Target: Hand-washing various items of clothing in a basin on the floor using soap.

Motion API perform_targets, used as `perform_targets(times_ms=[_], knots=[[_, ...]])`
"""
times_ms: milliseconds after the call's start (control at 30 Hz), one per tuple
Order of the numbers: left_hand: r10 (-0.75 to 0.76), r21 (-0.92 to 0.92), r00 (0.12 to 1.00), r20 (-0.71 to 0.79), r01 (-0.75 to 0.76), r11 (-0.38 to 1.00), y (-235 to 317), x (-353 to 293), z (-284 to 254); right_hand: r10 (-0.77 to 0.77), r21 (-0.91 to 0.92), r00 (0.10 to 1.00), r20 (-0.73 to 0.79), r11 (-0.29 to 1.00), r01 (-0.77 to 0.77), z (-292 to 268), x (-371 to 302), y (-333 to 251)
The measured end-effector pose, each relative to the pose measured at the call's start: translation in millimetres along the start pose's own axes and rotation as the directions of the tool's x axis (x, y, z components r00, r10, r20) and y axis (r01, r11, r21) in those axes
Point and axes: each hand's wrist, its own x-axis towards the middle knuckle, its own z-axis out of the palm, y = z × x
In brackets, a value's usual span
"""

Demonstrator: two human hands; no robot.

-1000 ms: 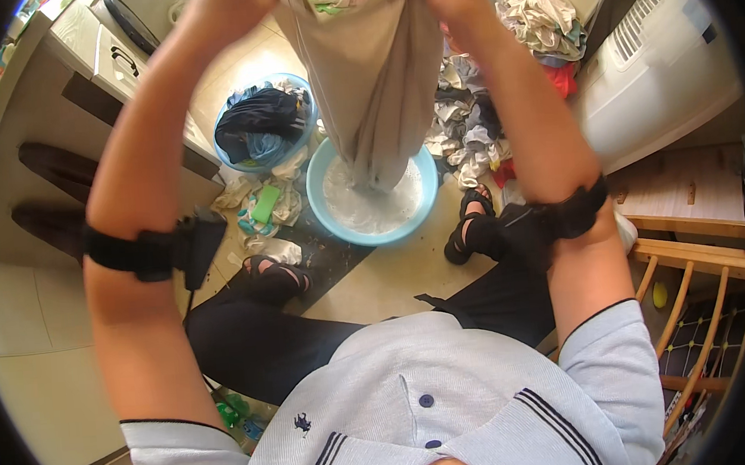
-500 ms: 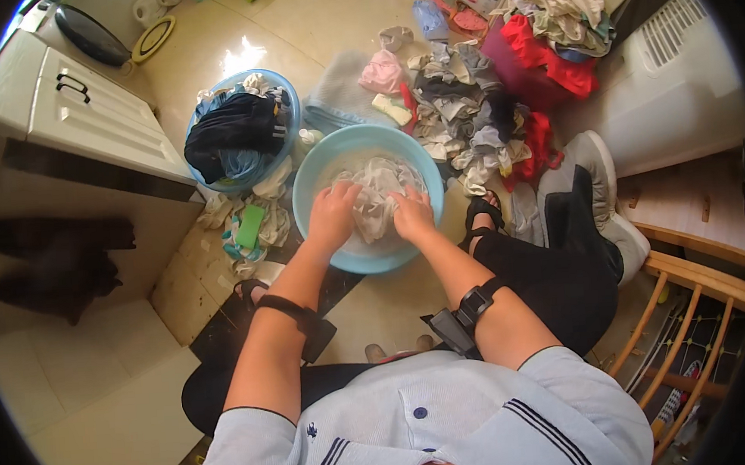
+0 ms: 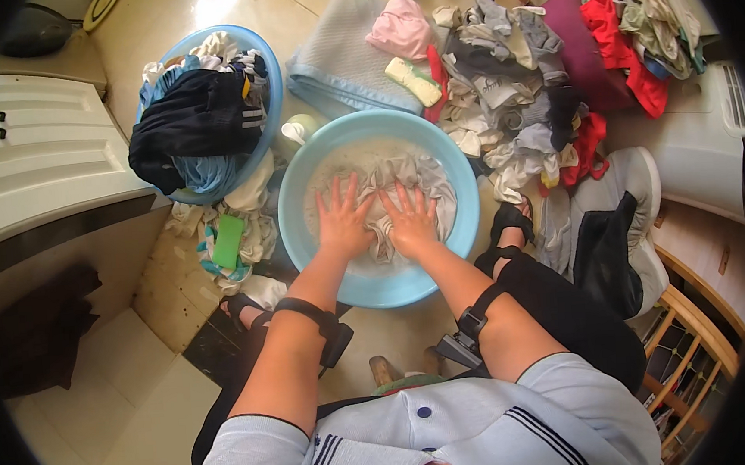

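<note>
Cloth, greyish-beige, wet: inside light-blue basin, on tiled floor. Step, as judged: pressing down to wash; next move likely calls for gathering folds to rub. Left hand, right hand: side by side, palms down, fingers spread wide on cloth, grasping nothing.

The hands cover part of the pale cloth, so its kind cannot be told, and cloudy water hides the bottom of the light-blue basin. A black garment covers much of the load in the blue tub. The shirt hides most of a wooden-legged seat. The picture's dark rim cuts off the wooden rack and the upper-right clothes heap.
</note>
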Motion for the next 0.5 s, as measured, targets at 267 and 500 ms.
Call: perform_targets(times_ms=[267,500], knots=[[0.021,-0.035,0.979,0.203,-0.014,0.999,-7.6,17.7,26.7,-0.109,0.025,0.993,0.048,0.994,0.108,36.2,14.9,18.5],[-0.002,0.086,0.919,0.394,-0.035,0.996,-12.7,22.0,65.6,-0.218,-0.242,0.87,0.442,0.905,0.35,50.9,15.5,34.4]])
